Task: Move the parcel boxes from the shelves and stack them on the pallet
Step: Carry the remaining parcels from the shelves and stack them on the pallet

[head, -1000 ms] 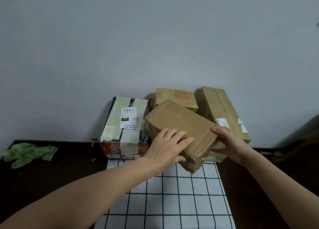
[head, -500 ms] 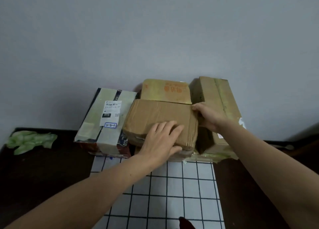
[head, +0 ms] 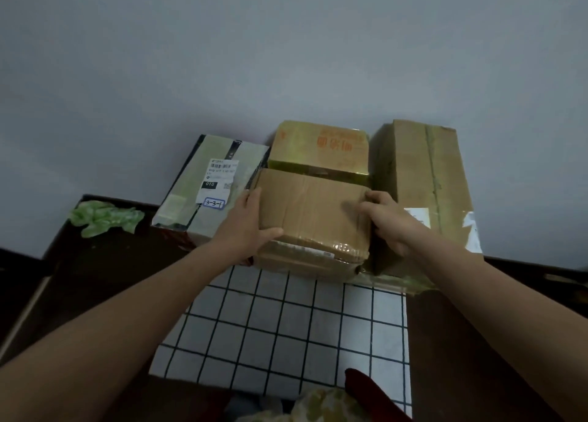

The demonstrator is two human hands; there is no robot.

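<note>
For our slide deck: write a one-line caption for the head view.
Both hands, left hand and right hand, grip a brown parcel box among stacked boxes.

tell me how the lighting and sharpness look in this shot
Head view: dim, flat light with a greenish cast; glare on the tape of the plain brown box held between the left hand and the right hand; the shipping label print is soft; wide-angle bending at the edges.

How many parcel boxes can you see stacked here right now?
5, maybe more hidden: labelled box on the left, yellow box at back, tall box on the right, plain brown box between both hands, and another box under it.
</note>
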